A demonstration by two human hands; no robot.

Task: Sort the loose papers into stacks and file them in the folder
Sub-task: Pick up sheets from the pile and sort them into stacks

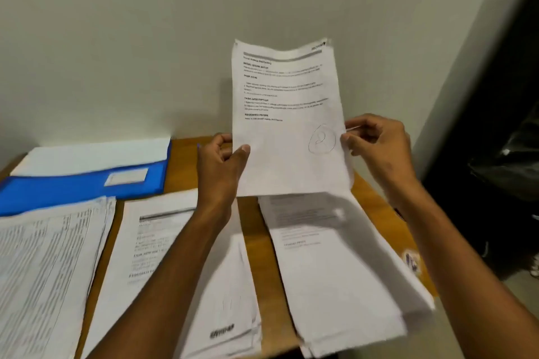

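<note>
I hold a printed sheet (287,114) upright above the wooden table (180,166), a circled handwritten mark near its lower right. My left hand (220,163) pinches its left edge and my right hand (376,140) pinches its right edge. Below it lies a white paper stack (338,265) at the right. A second stack of printed sheets (145,256) lies in the middle, partly under my left forearm. A stack of table-filled sheets (43,271) lies at the left. The blue folder (73,189) lies open at the back left with white paper (93,154) in it.
A pale wall (145,38) rises right behind the table. At the table's right edge, a dark gap with black bags (507,172) sits beside the wall corner. A small sticker (411,262) marks the table's right side.
</note>
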